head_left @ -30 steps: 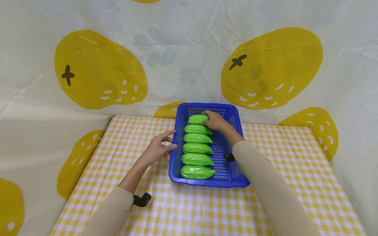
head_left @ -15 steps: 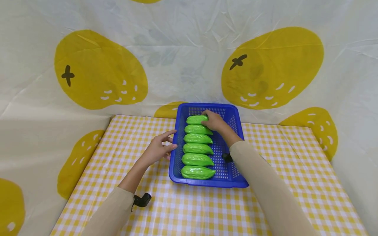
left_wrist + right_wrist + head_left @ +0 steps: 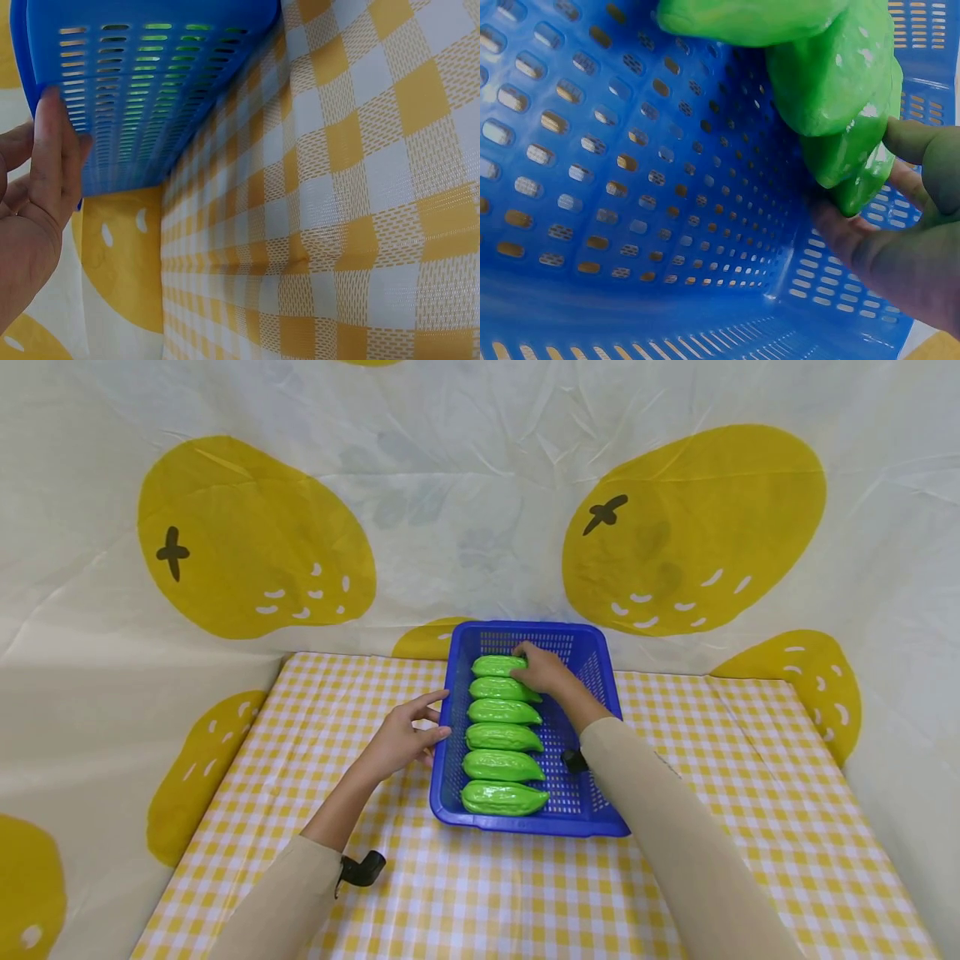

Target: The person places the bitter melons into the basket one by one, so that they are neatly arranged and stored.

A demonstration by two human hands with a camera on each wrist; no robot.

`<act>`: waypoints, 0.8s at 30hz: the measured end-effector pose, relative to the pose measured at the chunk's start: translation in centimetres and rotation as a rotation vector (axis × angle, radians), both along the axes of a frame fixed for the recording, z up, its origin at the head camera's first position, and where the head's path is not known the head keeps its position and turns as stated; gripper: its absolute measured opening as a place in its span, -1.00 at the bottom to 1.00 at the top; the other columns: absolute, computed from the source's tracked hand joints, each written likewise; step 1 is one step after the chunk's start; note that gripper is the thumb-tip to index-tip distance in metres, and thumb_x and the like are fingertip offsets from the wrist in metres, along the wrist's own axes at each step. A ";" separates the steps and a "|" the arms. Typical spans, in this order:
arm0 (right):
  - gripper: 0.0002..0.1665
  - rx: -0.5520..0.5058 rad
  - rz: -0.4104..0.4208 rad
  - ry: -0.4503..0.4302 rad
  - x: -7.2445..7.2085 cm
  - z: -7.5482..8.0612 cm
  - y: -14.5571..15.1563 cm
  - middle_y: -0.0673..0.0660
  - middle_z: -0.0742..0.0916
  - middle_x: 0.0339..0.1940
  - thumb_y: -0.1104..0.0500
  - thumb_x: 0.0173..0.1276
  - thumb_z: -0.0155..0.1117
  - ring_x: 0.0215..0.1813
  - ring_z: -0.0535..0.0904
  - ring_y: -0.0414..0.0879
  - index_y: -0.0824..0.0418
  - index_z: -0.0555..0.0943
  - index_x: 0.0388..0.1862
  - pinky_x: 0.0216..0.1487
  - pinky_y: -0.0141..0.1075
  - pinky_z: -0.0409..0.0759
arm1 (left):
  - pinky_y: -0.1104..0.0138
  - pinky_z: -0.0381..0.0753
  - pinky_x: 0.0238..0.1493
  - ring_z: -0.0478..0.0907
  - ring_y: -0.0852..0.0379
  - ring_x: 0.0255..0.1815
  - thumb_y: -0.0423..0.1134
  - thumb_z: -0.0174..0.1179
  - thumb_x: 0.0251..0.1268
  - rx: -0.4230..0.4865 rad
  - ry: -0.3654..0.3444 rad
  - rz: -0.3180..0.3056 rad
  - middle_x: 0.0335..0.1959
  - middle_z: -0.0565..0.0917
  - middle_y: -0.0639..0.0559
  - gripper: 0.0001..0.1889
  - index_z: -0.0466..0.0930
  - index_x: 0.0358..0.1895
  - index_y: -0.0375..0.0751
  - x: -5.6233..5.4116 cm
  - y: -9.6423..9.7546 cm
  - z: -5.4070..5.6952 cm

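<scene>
A blue plastic basket holds a column of several glossy green ridged vegetables with pointed tips, which look like bitter melons. My right hand reaches into the basket's far end and grips the right end of the farthest bitter melon, covering its tip. In the right wrist view its thumb and fingers close around the row's far end. My left hand is at the basket's left side, fingers mostly extended. In the left wrist view its fingertips touch the blue outer wall near the rim.
The basket stands on a yellow-and-white checked tablecloth, close to the table's back edge. Behind hangs a pale cloth printed with large yellow fruit. A black wrist camera on the right arm hangs over the basket's right part.
The farthest bitter melon has shifted slightly left, with my right hand on its end. My left hand and the other bitter melons stay in place.
</scene>
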State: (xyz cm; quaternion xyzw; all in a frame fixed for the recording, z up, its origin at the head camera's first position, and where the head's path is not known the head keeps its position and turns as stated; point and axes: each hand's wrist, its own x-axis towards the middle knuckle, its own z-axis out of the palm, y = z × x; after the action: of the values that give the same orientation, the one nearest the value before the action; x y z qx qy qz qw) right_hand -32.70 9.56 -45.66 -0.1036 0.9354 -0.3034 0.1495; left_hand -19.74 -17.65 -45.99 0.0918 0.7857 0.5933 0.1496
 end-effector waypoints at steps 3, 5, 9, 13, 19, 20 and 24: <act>-0.52 0.016 -0.006 -0.012 0.1 0.0 -0.1 0.35 0.58 0.37 0.08 0.60 0.18 0.37 0.49 0.28 0.24 0.41 0.39 0.33 0.14 0.56 | -0.29 0.78 -0.30 0.63 0.09 -0.47 -0.37 0.27 0.47 0.001 0.004 0.000 0.04 0.58 -0.24 -0.32 0.31 0.59 0.01 0.0 0.0 -0.1; -0.52 0.020 -0.008 -0.015 0.1 0.0 -0.1 0.35 0.58 0.37 0.08 0.61 0.17 0.38 0.49 0.28 0.23 0.42 0.39 0.32 0.14 0.56 | -0.28 0.79 -0.31 0.63 0.09 -0.47 -0.37 0.28 0.46 0.001 0.007 0.002 0.04 0.58 -0.24 -0.33 0.32 0.58 0.01 -0.1 0.0 -0.2; -0.50 0.005 -0.011 -0.029 0.1 0.1 -0.1 0.36 0.55 0.41 0.08 0.62 0.15 0.41 0.47 0.29 0.23 0.39 0.42 0.34 0.16 0.55 | -0.26 0.79 -0.31 0.63 0.08 -0.46 -0.36 0.28 0.46 0.005 0.010 0.003 0.04 0.57 -0.24 -0.33 0.33 0.58 0.02 -0.1 0.0 -0.2; -0.46 0.003 -0.011 -0.038 0.3 0.5 0.5 0.37 0.50 0.46 0.07 0.63 0.11 0.44 0.43 0.31 0.22 0.34 0.47 0.37 0.18 0.52 | -0.26 0.80 -0.31 0.63 0.08 -0.46 -0.35 0.29 0.46 0.013 0.007 -0.007 0.03 0.56 -0.24 -0.33 0.33 0.58 0.03 -0.1 0.1 -0.2; -0.45 0.011 0.018 -0.025 0.4 1.4 1.6 0.37 0.46 0.51 0.07 0.64 0.07 0.48 0.40 0.31 0.24 0.36 0.50 0.44 0.20 0.48 | -0.28 0.79 -0.28 0.63 0.07 -0.47 -0.36 0.29 0.46 0.010 -0.001 -0.006 0.03 0.57 -0.24 -0.32 0.32 0.58 0.02 -0.1 0.0 0.0; -0.45 0.007 0.021 -0.026 0.3 1.6 1.8 0.36 0.45 0.52 0.07 0.65 0.06 0.49 0.39 0.31 0.24 0.36 0.50 0.45 0.21 0.47 | -0.29 0.78 -0.28 0.63 0.07 -0.47 -0.37 0.29 0.46 0.011 -0.002 -0.005 0.03 0.57 -0.24 -0.32 0.32 0.58 0.01 -0.1 0.0 0.0; -0.45 -0.021 0.033 -0.032 0.4 2.6 2.5 0.35 0.45 0.52 0.04 0.67 0.03 0.47 0.41 0.31 0.21 0.37 0.52 0.45 0.22 0.48 | -0.31 0.77 -0.26 0.63 0.07 -0.47 -0.37 0.28 0.46 0.012 -0.004 -0.008 0.04 0.57 -0.24 -0.31 0.30 0.59 0.00 0.0 -0.1 0.2</act>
State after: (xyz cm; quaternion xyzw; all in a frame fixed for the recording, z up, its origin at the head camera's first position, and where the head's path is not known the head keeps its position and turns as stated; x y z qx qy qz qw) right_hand -32.29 12.09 -43.06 -0.1157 0.9278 -0.3120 0.1684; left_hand -19.77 -17.77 -45.80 0.0943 0.7814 0.5975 0.1530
